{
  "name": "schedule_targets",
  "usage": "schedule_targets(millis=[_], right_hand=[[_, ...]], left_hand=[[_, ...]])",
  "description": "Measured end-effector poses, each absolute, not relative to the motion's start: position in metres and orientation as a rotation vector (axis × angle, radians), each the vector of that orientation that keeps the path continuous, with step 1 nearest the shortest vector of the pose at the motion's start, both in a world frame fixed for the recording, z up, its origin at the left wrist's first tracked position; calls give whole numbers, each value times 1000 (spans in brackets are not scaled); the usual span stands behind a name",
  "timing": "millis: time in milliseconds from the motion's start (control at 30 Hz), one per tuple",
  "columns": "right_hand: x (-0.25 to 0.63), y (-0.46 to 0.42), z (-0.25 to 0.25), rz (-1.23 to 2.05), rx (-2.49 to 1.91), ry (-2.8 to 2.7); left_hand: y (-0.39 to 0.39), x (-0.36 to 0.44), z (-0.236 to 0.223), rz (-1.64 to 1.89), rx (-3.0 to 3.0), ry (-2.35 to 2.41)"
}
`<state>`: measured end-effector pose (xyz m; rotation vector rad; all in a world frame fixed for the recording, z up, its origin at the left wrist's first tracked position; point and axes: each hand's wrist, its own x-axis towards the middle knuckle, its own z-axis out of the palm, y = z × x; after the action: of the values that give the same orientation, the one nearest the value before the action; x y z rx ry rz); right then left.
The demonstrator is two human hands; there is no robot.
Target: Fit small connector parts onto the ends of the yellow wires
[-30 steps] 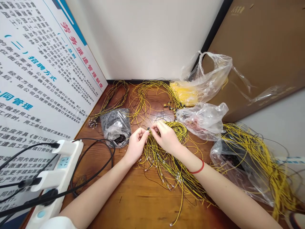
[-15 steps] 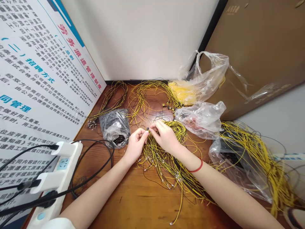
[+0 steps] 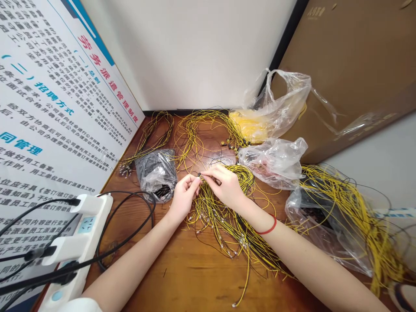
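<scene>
Between my hands, above the wooden table, is a small black part (image 3: 199, 174), too small to name more exactly. My left hand (image 3: 184, 195) pinches it between thumb and forefinger. Right against it come the fingertips of my right hand (image 3: 222, 184), pressed together; what they grip, perhaps a thin wire, is too fine to make out. Beneath both hands spreads a big bundle of yellow and black wires (image 3: 224, 216) with small pale ends. A grey plastic bag of black parts (image 3: 156, 173) lies just left of my left hand.
Clear plastic bags (image 3: 273, 162) lie at the back right, one with yellow contents (image 3: 250, 125). More wires (image 3: 360, 216) hang over a bag at the right. A white power strip (image 3: 84, 242) with black cables (image 3: 130, 236) stands at the left, beside a printed board (image 3: 65, 95).
The black part has shifted slightly left with my left hand. The fingers of my right hand have straightened a little and reach further left toward it.
</scene>
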<state>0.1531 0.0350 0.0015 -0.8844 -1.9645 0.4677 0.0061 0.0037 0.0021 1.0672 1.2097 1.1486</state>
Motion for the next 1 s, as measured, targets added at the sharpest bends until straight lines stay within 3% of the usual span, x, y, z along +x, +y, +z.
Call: schedule_targets(millis=[1000], right_hand=[[151,34,4,489,-938,-2073]], left_hand=[[3,6,3,1132,1103,1213]])
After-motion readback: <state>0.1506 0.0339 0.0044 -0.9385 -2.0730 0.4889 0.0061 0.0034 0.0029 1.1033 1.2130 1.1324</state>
